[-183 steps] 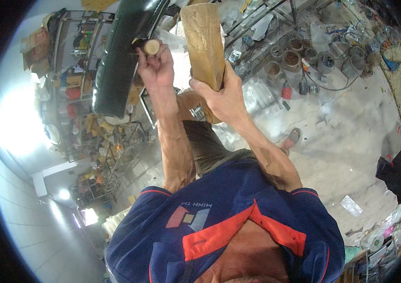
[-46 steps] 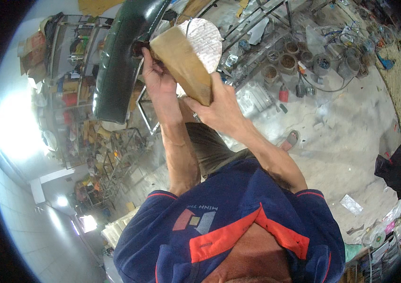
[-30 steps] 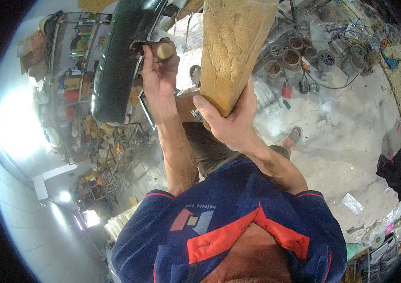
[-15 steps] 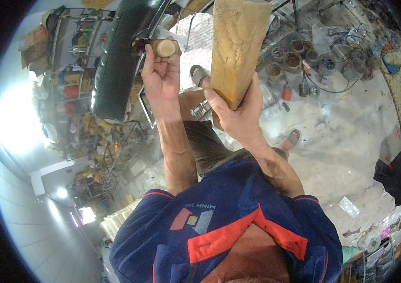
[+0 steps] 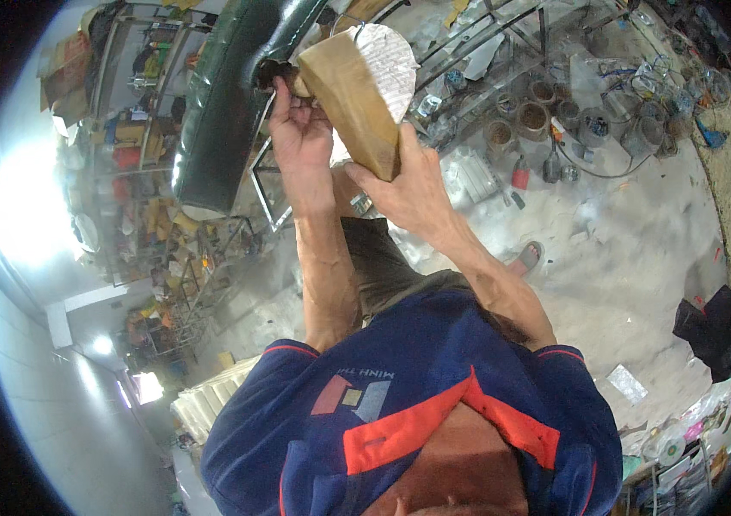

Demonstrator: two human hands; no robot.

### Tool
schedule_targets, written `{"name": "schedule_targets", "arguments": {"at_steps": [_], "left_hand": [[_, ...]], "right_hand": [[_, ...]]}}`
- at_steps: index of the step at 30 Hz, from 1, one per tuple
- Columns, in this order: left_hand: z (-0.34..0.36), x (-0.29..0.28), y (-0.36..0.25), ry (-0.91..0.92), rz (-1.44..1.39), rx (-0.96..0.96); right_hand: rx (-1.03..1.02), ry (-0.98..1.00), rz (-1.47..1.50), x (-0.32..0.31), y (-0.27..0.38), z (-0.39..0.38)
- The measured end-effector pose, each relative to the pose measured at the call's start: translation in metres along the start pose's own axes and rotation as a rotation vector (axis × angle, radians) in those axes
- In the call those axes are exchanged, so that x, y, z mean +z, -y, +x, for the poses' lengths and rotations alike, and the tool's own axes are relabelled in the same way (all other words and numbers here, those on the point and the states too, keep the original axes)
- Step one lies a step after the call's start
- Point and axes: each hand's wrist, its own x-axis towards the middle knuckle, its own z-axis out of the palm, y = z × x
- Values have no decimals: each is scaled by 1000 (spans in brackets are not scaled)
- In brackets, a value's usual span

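Observation:
A pale round-ended wooden piece (image 5: 299, 85) sits in the fingers of my left hand (image 5: 304, 142), up against the side of a long black padded cushion (image 5: 228, 107) with stitched edges. Beside the fingertips a dark brown patch (image 5: 274, 74) shows on the cushion's side; I cannot make out what it is. My right hand (image 5: 407, 185) is closed around the near end of a thick wooden block (image 5: 350, 99). The block tilts left, its far end at the round piece and partly covering it. Whether the two touch is hard to tell.
A metal frame (image 5: 269, 193) stands under the cushion. Several pots (image 5: 534, 120) and a red bottle (image 5: 520, 172) are on the floor at the right. Cluttered shelves (image 5: 138, 120) line the left. A black cloth (image 5: 718, 331) lies at the far right.
My right hand has brought the wooden block left and down, from upright to slanting, with its far end now at the round wooden piece. My left hand has barely moved.

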Motion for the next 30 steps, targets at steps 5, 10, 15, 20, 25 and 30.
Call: {"name": "schedule_targets", "arguments": {"at_steps": [5,10,15,20,25,30], "left_hand": [[11,-10,-10,61,-49,-53],[7,-14,-4,19,-114,-5],[21,-32,-23,333,-380,-280],[13,-20,-15,-12,49,-35],[17,-46,-31,240,-174,-270],[5,-9,-6,55,110,-53]], "right_hand": [[-59,-196,200,4,17,-12],[133,-20,1,15,-23,-3],[67,-153,226,5,-19,-9],[-203,-299,269,27,-27,-23],[-43,-67,10,37,-30,-15],[-87,-126,173,30,-19,-12]]}}
